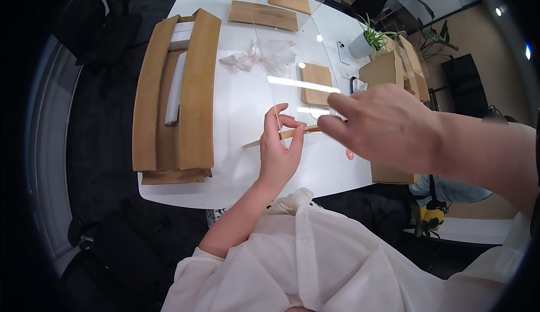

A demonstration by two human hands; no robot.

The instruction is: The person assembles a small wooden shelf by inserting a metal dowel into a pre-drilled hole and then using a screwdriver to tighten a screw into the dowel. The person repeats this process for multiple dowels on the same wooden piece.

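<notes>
A large clear plastic panel [292, 42] stands tilted over the white table, with light streaks reflected in it. My left hand [280, 154] is closed around its near edge, thumb and fingers on either side. Beside those fingers, a thin wooden board [289, 135] is seen nearly edge-on, crossing the panel's lower end. My right hand [388, 122] hovers close to the right, its thumb and fingers bent together near the board's right end. What that hand pinches is hidden and slightly blurred. Past the panel, a rectangular wooden board [316, 81] lies flat.
An opened long cardboard box [145, 95] with white foam inside fills the table's left. Crumpled plastic wrap [273, 56] lies mid-table. More wooden boards [261, 16] sit at the far end. A phone [343, 52], potted plant [363, 45] and cardboard box [384, 70] stand right.
</notes>
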